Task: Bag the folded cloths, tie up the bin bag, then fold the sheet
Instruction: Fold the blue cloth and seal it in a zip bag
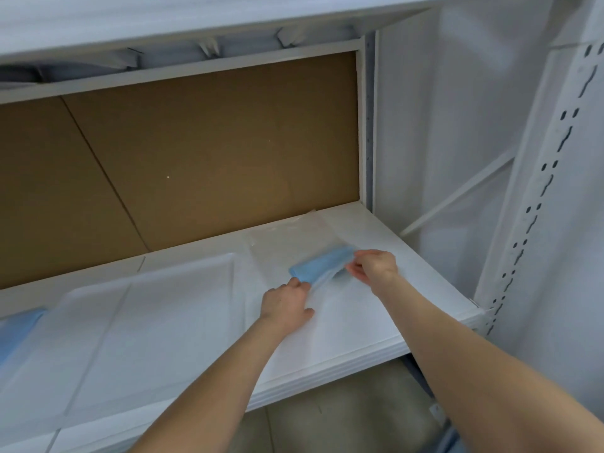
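Observation:
A folded blue cloth (318,264) lies on the white shelf (408,256), partly inside a clear plastic bag (287,235) whose mouth faces me. My right hand (374,268) pinches the cloth's right end together with the bag's edge. My left hand (287,304) holds the bag's near edge at the cloth's left corner, fingers curled around the film. A white folded sheet (140,318) lies flat on the shelf to the left. Another blue cloth (16,328) shows at the far left edge.
A brown cardboard back panel (196,152) closes the rear of the shelf. A white perforated upright (536,197) and a diagonal brace stand at the right. Another shelf board hangs overhead. The floor shows below the shelf's front edge.

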Available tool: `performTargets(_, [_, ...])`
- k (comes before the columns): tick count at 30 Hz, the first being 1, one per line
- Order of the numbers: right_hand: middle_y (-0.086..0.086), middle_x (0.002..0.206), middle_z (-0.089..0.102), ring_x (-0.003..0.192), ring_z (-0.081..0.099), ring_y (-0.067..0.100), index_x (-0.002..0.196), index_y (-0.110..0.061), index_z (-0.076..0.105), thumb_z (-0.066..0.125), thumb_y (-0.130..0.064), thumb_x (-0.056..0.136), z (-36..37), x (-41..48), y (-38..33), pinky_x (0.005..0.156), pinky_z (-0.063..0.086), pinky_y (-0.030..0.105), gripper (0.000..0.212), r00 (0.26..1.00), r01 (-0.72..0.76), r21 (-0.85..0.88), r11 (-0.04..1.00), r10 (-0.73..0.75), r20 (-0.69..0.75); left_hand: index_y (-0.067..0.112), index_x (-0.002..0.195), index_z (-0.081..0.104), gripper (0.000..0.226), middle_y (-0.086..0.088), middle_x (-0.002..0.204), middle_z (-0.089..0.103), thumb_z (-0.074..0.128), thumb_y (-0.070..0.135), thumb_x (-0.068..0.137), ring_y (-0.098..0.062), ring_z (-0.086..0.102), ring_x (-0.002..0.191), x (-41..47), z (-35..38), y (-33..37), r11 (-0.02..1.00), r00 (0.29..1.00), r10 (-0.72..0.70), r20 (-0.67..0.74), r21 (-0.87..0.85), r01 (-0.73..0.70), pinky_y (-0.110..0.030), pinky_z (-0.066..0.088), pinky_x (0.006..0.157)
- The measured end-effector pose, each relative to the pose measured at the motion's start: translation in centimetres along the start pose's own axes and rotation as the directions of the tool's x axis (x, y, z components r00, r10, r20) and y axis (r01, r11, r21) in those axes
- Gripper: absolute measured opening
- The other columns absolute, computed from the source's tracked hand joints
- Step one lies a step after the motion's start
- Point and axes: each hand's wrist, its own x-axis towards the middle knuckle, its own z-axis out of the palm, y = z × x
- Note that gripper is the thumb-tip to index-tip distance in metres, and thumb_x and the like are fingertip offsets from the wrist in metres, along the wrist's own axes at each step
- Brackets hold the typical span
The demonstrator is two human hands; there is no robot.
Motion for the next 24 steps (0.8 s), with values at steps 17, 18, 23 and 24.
performTargets(17, [0.004, 0.098, 0.072, 0.084, 0.069, 0.025, 0.094, -0.026, 0.065, 0.052, -0.02, 0.094, 3.5, -1.1, -9.6, 0.085, 0.056, 0.038, 0.014, 0.821, 0.484, -0.483, 0.73, -0.57, -0.039, 0.025, 0.109, 0.07, 0.028, 0.002, 0.118, 0.068, 0.069, 0.036, 0.083, -0.022, 0.062, 0.111, 5.1, -13.4, -5.3, 0.588, 0.757, -0.595, -0.271, -0.788, 0.18, -0.026, 0.046, 0.087])
performTargets(18, [0.004, 0.102, 0.071, 0.091, 0.067, 0.027, 0.099, -0.027, 0.065, 0.052, -0.022, 0.094, 3.5, -1.4, -9.9, 0.087, 0.054, 0.037, 0.015, 0.802, 0.498, -0.505, 0.704, -0.595, -0.039, 0.024, 0.108, 0.07, 0.027, 0.003, 0.118, 0.068, 0.069, 0.035, 0.083, -0.021, 0.062, 0.11, 5.1, -13.9, -5.6, 0.544, 0.74, -0.616, -0.271, -0.825, 0.151, -0.025, 0.045, 0.086])
performTargets(23, [0.006, 0.108, 0.069, 0.101, 0.063, 0.031, 0.105, -0.027, 0.065, 0.049, -0.026, 0.096, 3.7, -2.1, -11.0, 0.085, 0.049, 0.034, 0.018, 0.779, 0.516, -0.557, 0.651, -0.626, -0.011, 0.024, 0.107, 0.071, 0.029, 0.003, 0.117, 0.068, 0.071, 0.036, 0.081, -0.021, 0.062, 0.11, 5.1, -14.7, -6.3, 0.507, 0.714, -0.632, -0.301, -0.857, 0.088, -0.026, 0.044, 0.088])
performTargets(24, [0.004, 0.107, 0.069, 0.1, 0.063, 0.03, 0.104, -0.027, 0.065, 0.049, -0.025, 0.096, 3.8, -2.3, -11.2, 0.083, 0.049, 0.033, 0.018, 0.768, 0.532, -0.546, 0.648, -0.64, -0.011, 0.023, 0.108, 0.07, 0.03, 0.002, 0.116, 0.069, 0.071, 0.036, 0.081, -0.021, 0.062, 0.109, 5.2, -14.9, -6.3, 0.48, 0.705, -0.641, -0.304, -0.875, 0.059, -0.025, 0.044, 0.087])
